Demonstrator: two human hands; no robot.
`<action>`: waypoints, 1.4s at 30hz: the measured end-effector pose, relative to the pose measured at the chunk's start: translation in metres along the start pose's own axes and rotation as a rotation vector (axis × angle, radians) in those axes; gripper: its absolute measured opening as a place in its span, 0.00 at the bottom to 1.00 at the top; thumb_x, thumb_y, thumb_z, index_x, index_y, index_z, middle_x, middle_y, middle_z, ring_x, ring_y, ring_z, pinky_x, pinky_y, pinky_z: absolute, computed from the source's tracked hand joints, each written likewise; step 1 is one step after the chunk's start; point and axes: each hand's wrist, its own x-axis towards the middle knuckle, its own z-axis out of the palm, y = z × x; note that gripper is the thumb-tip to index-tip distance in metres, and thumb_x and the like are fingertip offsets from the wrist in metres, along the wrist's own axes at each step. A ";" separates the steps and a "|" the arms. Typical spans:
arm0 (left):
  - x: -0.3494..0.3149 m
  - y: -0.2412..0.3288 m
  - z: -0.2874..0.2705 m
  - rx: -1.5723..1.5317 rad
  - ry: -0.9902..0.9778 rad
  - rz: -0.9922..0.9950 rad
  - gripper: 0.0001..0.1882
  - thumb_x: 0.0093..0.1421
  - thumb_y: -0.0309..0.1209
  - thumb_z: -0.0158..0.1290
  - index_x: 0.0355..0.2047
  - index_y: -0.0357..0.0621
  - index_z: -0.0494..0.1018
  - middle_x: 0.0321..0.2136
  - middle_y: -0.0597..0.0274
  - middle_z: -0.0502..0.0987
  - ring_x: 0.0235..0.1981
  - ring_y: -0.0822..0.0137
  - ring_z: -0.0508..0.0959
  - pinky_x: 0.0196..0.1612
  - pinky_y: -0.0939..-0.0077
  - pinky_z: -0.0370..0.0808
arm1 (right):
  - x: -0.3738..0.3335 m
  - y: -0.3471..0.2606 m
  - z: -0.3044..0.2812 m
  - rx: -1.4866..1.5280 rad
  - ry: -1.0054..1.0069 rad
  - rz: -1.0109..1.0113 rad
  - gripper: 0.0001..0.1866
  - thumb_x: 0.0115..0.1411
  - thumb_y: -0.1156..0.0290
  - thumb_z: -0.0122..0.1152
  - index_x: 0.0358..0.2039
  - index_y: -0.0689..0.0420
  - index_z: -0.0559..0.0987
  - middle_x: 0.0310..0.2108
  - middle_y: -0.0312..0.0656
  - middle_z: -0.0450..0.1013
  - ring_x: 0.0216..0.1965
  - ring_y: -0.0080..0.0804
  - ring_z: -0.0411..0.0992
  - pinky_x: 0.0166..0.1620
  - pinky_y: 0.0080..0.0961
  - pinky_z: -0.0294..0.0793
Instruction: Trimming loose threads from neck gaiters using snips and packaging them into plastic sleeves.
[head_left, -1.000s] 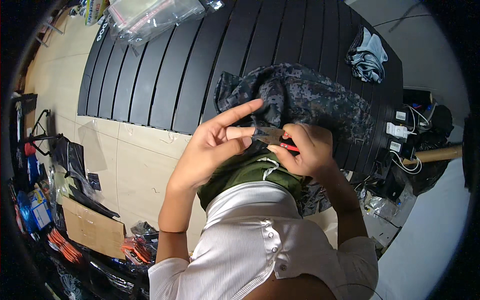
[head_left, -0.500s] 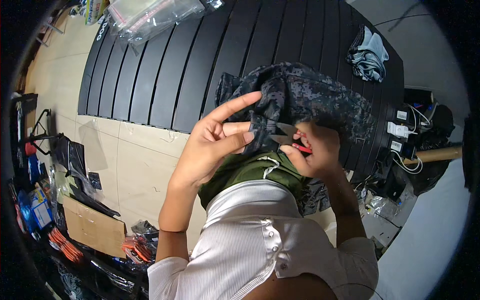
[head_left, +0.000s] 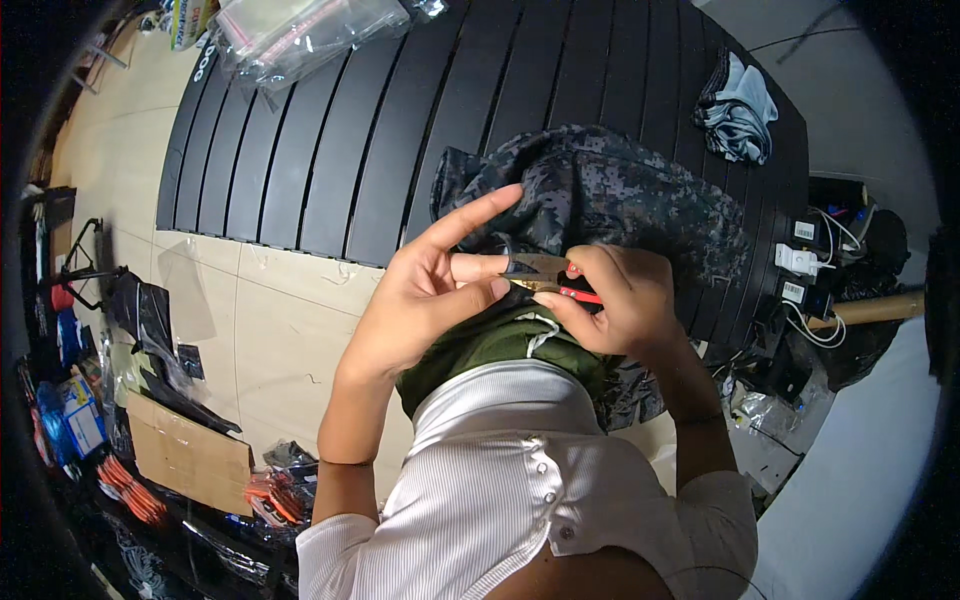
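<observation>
Camouflage garment (head_left: 620,190) has bare table (head_left: 330,150) leftward; left fingers (head_left: 470,217) pinch its edge, right fingers (head_left: 598,272) grip red-handled snips (head_left: 540,264).

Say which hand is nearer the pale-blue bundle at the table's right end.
Right. The right hand, holding the red-handled snips, is left of the pale-blue bundle and closer to the body; the left hand is farther left.

2 hands (head_left: 422,287) (head_left: 628,302), 1 pr snips (head_left: 580,295), 1 camo cloth (head_left: 625,190), 1 blk tbl (head_left: 300,170)
</observation>
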 end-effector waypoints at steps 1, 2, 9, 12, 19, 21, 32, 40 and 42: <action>0.000 0.001 0.001 0.000 0.002 -0.001 0.33 0.51 0.11 0.44 0.59 0.40 0.54 0.33 0.64 0.77 0.32 0.83 0.74 0.38 0.91 0.69 | 0.000 0.001 -0.001 0.001 -0.001 0.000 0.17 0.40 0.65 0.70 0.28 0.58 0.73 0.18 0.39 0.68 0.17 0.33 0.69 0.21 0.23 0.68; 0.000 0.003 0.002 0.009 0.007 -0.007 0.34 0.51 0.11 0.44 0.59 0.40 0.54 0.32 0.64 0.77 0.32 0.83 0.73 0.37 0.91 0.69 | 0.001 0.002 -0.002 -0.013 -0.026 -0.017 0.18 0.40 0.65 0.70 0.28 0.58 0.73 0.18 0.39 0.68 0.18 0.33 0.69 0.22 0.23 0.68; 0.003 -0.003 -0.006 0.014 -0.033 -0.034 0.35 0.49 0.10 0.42 0.59 0.40 0.54 0.32 0.64 0.77 0.30 0.84 0.72 0.36 0.92 0.68 | 0.000 0.007 -0.003 -0.035 -0.042 -0.057 0.19 0.39 0.64 0.71 0.28 0.58 0.73 0.19 0.39 0.69 0.18 0.34 0.70 0.23 0.24 0.69; 0.003 -0.003 -0.001 -0.022 0.012 0.013 0.35 0.47 0.10 0.46 0.58 0.33 0.54 0.36 0.57 0.77 0.31 0.81 0.75 0.30 0.92 0.68 | -0.001 0.007 0.000 0.033 -0.007 -0.020 0.20 0.37 0.62 0.72 0.28 0.57 0.73 0.20 0.39 0.70 0.19 0.34 0.70 0.23 0.24 0.69; 0.001 -0.003 0.000 -0.065 0.016 0.008 0.28 0.50 0.13 0.49 0.54 0.33 0.61 0.39 0.54 0.76 0.31 0.79 0.76 0.29 0.92 0.69 | -0.005 0.005 -0.011 0.064 -0.064 0.100 0.20 0.39 0.64 0.71 0.30 0.58 0.73 0.17 0.38 0.67 0.16 0.30 0.66 0.23 0.20 0.67; 0.002 -0.003 0.002 0.001 0.092 -0.038 0.24 0.52 0.15 0.50 0.52 0.33 0.64 0.38 0.55 0.76 0.32 0.77 0.76 0.30 0.91 0.70 | -0.005 0.003 -0.014 0.161 -0.058 0.209 0.20 0.43 0.60 0.69 0.29 0.57 0.71 0.20 0.39 0.70 0.19 0.34 0.72 0.24 0.27 0.70; 0.001 -0.007 0.006 0.075 0.126 0.111 0.23 0.55 0.17 0.50 0.53 0.37 0.64 0.27 0.75 0.73 0.26 0.89 0.66 0.32 0.95 0.64 | -0.015 -0.011 -0.004 -0.038 -0.011 0.096 0.19 0.41 0.65 0.69 0.31 0.60 0.72 0.19 0.39 0.70 0.18 0.32 0.71 0.24 0.23 0.70; -0.001 -0.008 0.010 0.111 0.127 0.173 0.25 0.56 0.17 0.49 0.55 0.37 0.62 0.29 0.75 0.74 0.29 0.88 0.68 0.34 0.95 0.65 | -0.014 -0.014 -0.003 -0.065 0.004 0.096 0.18 0.42 0.65 0.68 0.30 0.60 0.72 0.20 0.39 0.71 0.19 0.33 0.71 0.25 0.23 0.70; -0.002 -0.006 0.012 0.087 0.146 0.175 0.25 0.56 0.17 0.49 0.55 0.36 0.61 0.32 0.71 0.75 0.30 0.88 0.69 0.35 0.94 0.66 | -0.014 -0.014 -0.002 -0.035 0.007 0.106 0.18 0.42 0.66 0.69 0.30 0.60 0.72 0.20 0.39 0.71 0.20 0.33 0.71 0.25 0.23 0.70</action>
